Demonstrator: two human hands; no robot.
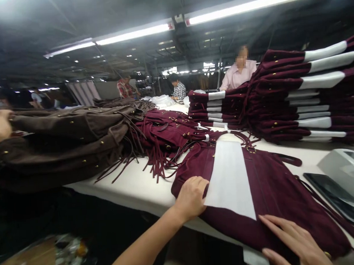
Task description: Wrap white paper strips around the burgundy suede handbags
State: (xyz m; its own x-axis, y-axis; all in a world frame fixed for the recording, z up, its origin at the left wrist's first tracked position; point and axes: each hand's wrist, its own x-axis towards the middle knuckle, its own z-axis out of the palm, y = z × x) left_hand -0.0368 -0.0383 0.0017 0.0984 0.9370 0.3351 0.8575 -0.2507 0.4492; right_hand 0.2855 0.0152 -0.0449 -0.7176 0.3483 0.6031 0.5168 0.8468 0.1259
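A maroon fabric bag (273,183) lies flat on the table before me, with a white paper strip (230,177) running down its front. My left hand (191,198) is closed at the left edge of the strip, its fingertips curled under and partly hidden. On the bag, just right of the strip's lower corner, my right hand (293,240) rests with fingers stretched out and the thumb apart. A second white piece (255,258) shows below the bag's lower edge, near my right thumb.
Brown bags (62,141) are piled at left, where another person's hand (0,126) touches them. Maroon bags with white strips form a tall stack (310,95) at right. A phone (335,198) lies at the right edge. Co-workers (238,69) are farther back.
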